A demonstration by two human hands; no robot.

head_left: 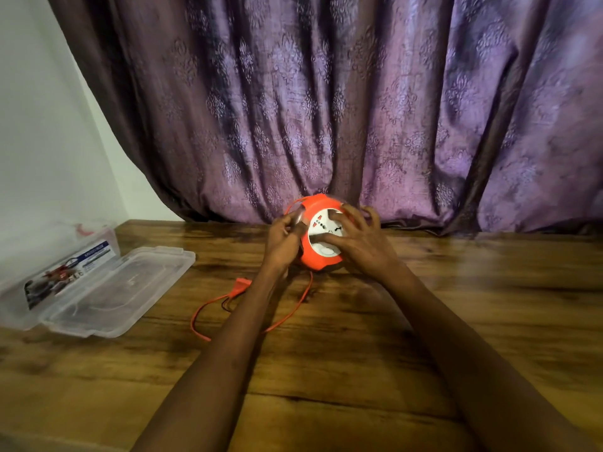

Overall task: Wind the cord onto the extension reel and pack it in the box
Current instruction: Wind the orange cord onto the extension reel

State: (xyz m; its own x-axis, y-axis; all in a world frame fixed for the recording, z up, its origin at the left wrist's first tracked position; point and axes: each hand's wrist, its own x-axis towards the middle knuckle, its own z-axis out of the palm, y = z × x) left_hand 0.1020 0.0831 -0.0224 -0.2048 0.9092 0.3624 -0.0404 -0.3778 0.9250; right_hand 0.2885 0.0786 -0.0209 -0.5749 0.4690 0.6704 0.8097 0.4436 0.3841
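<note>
An orange extension reel (314,256) with a white socket face stands on edge at the far side of the wooden table (359,353). My right hand (362,243) lies spread over the socket face, fingers curled round the reel's rim. My left hand (283,238) grips the reel's left side, where blurred cord loops pass. A length of orange cord (208,308) trails loose on the table below the reel and ends in an orange plug (243,282). The clear plastic box (62,269) sits open at the left, its lid (124,288) flat on the table.
A purple patterned curtain (359,109) hangs right behind the reel, down to the table's back edge. A white wall (39,125) is at the left. A printed label card (65,272) lies inside the box.
</note>
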